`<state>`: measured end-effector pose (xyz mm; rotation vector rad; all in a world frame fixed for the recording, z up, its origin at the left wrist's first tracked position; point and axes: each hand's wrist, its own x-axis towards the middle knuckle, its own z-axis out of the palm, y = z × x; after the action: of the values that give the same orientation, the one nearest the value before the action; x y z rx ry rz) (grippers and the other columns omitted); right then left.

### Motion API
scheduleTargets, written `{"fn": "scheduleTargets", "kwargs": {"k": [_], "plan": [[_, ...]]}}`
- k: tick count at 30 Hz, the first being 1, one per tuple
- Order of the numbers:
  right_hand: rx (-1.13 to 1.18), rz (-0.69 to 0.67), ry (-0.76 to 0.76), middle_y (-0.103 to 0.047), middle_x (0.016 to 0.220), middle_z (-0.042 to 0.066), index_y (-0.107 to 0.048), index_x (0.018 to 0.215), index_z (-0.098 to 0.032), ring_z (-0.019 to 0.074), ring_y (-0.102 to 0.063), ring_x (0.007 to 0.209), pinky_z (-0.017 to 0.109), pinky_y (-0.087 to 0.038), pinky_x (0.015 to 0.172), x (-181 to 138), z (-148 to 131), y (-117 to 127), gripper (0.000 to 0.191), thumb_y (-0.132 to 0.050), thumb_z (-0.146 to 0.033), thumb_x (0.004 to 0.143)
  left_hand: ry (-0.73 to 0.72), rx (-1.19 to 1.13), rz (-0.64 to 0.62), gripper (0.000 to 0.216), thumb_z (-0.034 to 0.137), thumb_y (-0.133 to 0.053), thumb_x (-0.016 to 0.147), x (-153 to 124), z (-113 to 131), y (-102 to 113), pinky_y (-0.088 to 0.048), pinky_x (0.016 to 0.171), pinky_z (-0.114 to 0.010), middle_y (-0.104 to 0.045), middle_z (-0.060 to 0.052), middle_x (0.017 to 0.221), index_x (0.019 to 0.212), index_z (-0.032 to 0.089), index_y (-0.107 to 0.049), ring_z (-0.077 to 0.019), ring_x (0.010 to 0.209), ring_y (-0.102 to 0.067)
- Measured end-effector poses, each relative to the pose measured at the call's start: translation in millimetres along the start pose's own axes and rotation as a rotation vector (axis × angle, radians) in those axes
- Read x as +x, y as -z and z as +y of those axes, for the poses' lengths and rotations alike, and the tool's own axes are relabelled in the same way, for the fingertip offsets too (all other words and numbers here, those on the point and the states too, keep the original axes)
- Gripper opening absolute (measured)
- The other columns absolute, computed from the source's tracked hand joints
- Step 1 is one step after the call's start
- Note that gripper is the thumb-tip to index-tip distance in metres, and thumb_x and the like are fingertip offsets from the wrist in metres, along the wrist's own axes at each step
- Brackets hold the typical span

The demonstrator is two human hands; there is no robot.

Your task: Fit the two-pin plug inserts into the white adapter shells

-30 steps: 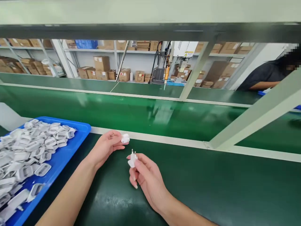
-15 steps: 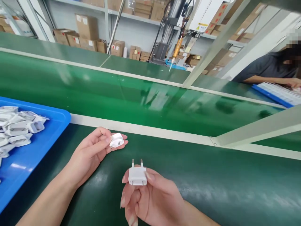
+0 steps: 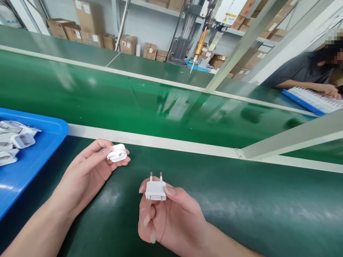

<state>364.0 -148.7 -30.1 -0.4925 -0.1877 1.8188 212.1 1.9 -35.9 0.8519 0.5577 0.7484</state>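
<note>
White plastic fills your left hand's (image 3: 88, 167) grip: thumb and fingers pinch a small rounded piece (image 3: 117, 152), with a metal dot on the side turned towards you and fingertips showing just past it. Your right hand (image 3: 178, 214) pinches a two-pin plug (image 3: 155, 191) between thumb and index finger — its pins rise beyond those fingertips, and the remaining fingers curl below it. Over the last half second, the gap between the two pieces has widened a little; a full second ago the plug sat at more of an angle, and it now stands squarer to your view. For the work in hand, that suggests each piece is being handled on its own: neither touches the other, and both look securely held. Outside your left fingers, well apart from them, lies the blue tray (image 3: 40, 167) with more white casings (image 3: 23, 140) in it — and beneath both hands is the green bench (image 3: 241, 217).
</note>
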Motion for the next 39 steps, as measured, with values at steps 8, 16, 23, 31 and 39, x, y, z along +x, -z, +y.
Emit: {"fn": "scheduleTargets", "kwargs": {"k": [8,16,23,31,39], "plan": [[-0.138,0.002,0.129,-0.069,0.098,0.012,-0.068,0.106,-0.011,0.0178,-0.067,0.086,0.030,-0.051,0.079,1.6,5.9,-3.4,0.025,-0.076,-0.028,0.090,-0.016,-0.023,0.011,0.008,0.022,-0.062,0.094,-0.3,-0.1,0.1,-0.059,0.082,-0.028,-0.069,-0.009,0.095,0.092,0.015,-0.061,-0.0191,0.088,-0.067],[-0.182,-0.055,0.109,-0.071,0.105,0.012,-0.070,0.110,-0.012,0.0187,-0.071,0.090,0.031,-0.052,0.086,0.6,4.2,-5.7,0.027,-0.079,-0.025,0.088,-0.018,-0.029,0.014,0.008,0.022,-0.063,0.093,2.8,0.5,-0.8,-0.058,0.081,-0.029,-0.068,-0.009,0.093,0.094,0.014,-0.062,-0.0192,0.085,-0.068],[-0.031,0.032,0.039,-0.066,0.087,0.010,-0.073,0.107,-0.006,0.0150,-0.062,0.074,0.028,-0.048,0.074,3.3,2.6,-0.8,0.030,-0.063,-0.033,0.097,0.011,-0.042,0.014,0.009,0.023,-0.064,0.093,4.9,1.1,-1.0,-0.059,0.082,-0.029,-0.068,-0.009,0.094,0.094,0.014,-0.063,-0.0192,0.087,-0.068],[0.065,0.097,-0.002,-0.045,0.069,0.000,-0.073,0.095,-0.008,0.0101,-0.037,0.060,0.024,-0.033,0.062,3.7,1.9,0.1,0.031,-0.062,-0.036,0.093,0.018,-0.014,0.029,0.010,0.023,-0.063,0.092,5.2,1.7,-1.9,-0.060,0.081,-0.029,-0.067,-0.009,0.094,0.091,0.013,-0.065,-0.0198,0.087,-0.066],[0.036,0.102,-0.005,-0.044,0.070,0.000,-0.073,0.096,-0.009,0.0106,-0.035,0.061,0.025,-0.032,0.062,4.0,2.0,-2.7,0.030,-0.062,-0.037,0.093,0.011,-0.020,0.020,0.011,0.023,-0.063,0.092,8.0,0.8,-0.2,-0.060,0.081,-0.029,-0.067,-0.010,0.096,0.091,0.013,-0.066,-0.0201,0.088,-0.067]]}}
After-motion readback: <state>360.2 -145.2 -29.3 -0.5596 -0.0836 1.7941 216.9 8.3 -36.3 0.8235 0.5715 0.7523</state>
